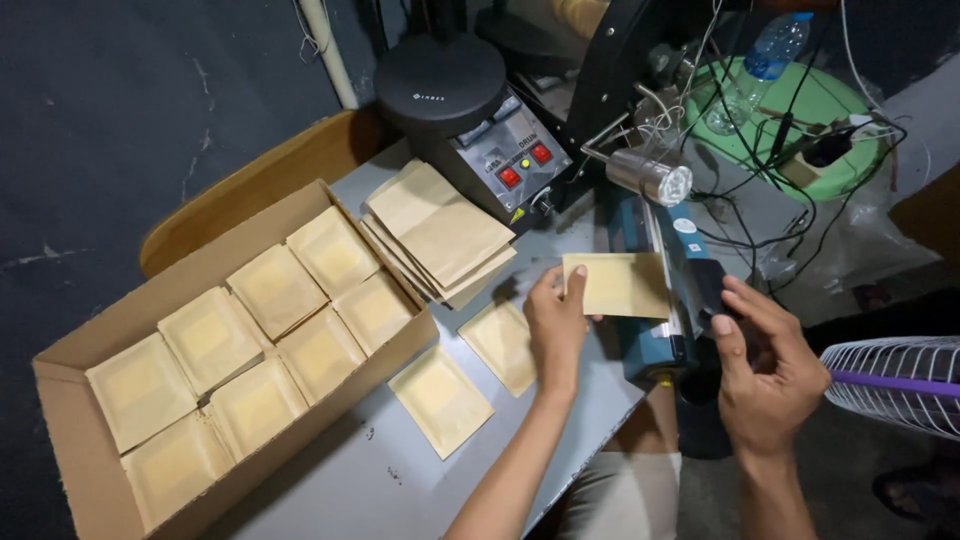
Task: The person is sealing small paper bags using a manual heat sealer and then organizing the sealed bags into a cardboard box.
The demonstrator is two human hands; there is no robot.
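Observation:
My left hand (556, 322) pinches the near left edge of a tan paper pouch (620, 285), whose far end lies in the jaws of a blue heat sealer (668, 300). My right hand (765, 365) rests on the black handle end of the sealer's arm (708, 280), fingers curled over it. Two filled tan pouches (502, 345) (440, 400) lie flat on the grey table (400, 480) just left of my left hand.
An open cardboard box (70, 360) at the left holds several filled pouches in rows. A stack of empty pouches (435, 230) leans by a black machine with red switches (500, 150). Cables, a water bottle (765, 60) on a green stool, and a white fan grille (895, 385) stand right.

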